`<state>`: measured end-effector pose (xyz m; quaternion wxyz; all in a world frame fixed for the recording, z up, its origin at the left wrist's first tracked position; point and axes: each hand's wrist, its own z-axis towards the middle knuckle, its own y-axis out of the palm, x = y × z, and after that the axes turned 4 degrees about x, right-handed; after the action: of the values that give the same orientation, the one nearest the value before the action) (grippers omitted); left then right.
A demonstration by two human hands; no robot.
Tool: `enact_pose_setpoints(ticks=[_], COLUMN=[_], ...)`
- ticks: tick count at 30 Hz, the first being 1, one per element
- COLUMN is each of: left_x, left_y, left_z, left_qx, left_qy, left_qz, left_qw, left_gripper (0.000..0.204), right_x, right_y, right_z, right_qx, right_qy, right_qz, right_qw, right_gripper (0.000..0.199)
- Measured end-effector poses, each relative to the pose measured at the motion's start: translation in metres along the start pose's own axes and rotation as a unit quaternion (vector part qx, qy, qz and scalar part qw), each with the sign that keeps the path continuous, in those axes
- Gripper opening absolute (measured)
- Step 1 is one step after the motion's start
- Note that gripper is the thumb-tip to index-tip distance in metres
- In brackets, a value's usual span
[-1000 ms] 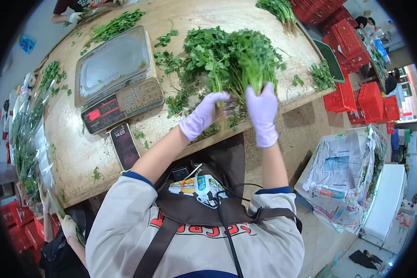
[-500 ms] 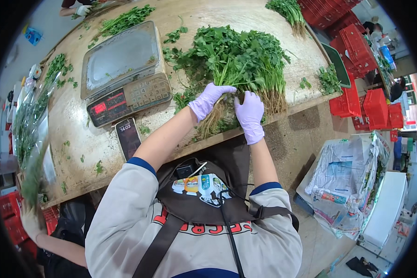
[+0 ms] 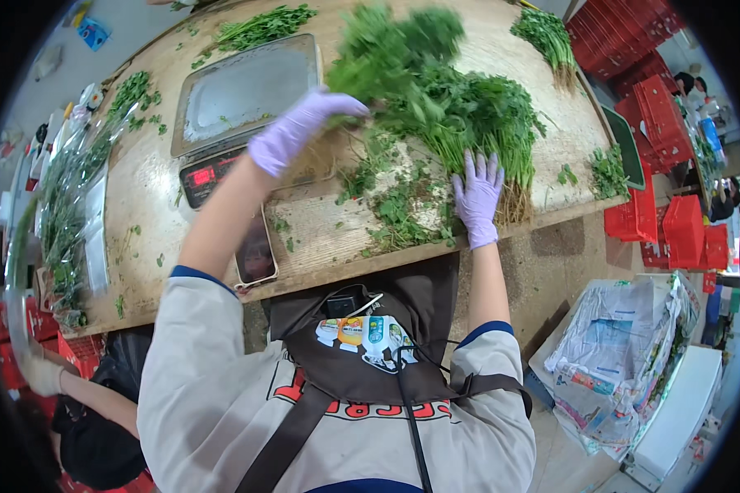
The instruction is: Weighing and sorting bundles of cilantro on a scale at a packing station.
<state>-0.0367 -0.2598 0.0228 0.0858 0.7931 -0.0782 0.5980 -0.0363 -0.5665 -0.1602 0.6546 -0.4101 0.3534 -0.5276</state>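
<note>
My left hand (image 3: pixel 308 127), in a light purple glove, is closed round the root end of a bunch of coriander (image 3: pixel 374 62); the leaves, smeared by motion, are off to the upper right of the hand. My right hand (image 3: pixel 478 201), gloved alike, lies with its fingers stretched over the stems of the coriander pile (image 3: pixel 493 115), whose pale roots point toward the table's near edge. Just beyond my left forearm is a weighing scale (image 3: pixel 251 90) with a bare metal pan and a lit red display, partly covered by my arm.
A phone (image 3: pixel 256 253) lies by the scale at the wooden table's (image 3: pixel 148 271) near edge. Other greens (image 3: pixel 547 41) lie at the far right. Red crates (image 3: pixel 662 123) and a newspaper-covered container (image 3: pixel 608 353) stand to the right. At the left, another person's hand (image 3: pixel 45 374) is beside plastic-wrapped greens (image 3: pixel 66 214).
My left hand has lifted a bunch off the pile and moved left toward the scale. My right hand has shifted slightly right and down, its fingers now spread on the stems.
</note>
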Motion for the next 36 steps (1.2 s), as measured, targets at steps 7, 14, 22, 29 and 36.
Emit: enact_pose_setpoints(ticks=[7, 14, 22, 29, 36], left_x=[0.026, -0.057, -0.036, -0.089, -0.054], left_y=[-0.203, -0.291, -0.305, -0.247, -0.191], left_z=[-0.003, -0.011, -0.004, 0.004, -0.037], left_qx=[0.125, 0.195, 0.248, 0.279, 0.323], left_qy=[0.023, 0.046, 0.110, 0.106, 0.036], left_qz=[0.405, 0.603, 0.524, 0.596, 0.228], left_qw=[0.905, 0.772, 0.807, 0.745, 0.918], left_gripper=[0.069, 0.084, 0.079, 0.050, 0.028], right_x=[0.002, 0.002, -0.012, -0.023, -0.017], right_y=[0.012, 0.012, -0.009, -0.019, -0.009], right_z=[-0.004, -0.003, -0.012, -0.022, -0.014], right_qx=[0.035, 0.037, 0.134, 0.109, 0.174], right_qy=[-0.007, -0.012, 0.023, 0.095, 0.132], right_qz=[0.019, 0.028, 0.124, -0.076, 0.102], right_qw=[0.999, 0.999, 0.983, 0.987, 0.971], right_gripper=[0.059, 0.059, 0.033, 0.038, 0.028])
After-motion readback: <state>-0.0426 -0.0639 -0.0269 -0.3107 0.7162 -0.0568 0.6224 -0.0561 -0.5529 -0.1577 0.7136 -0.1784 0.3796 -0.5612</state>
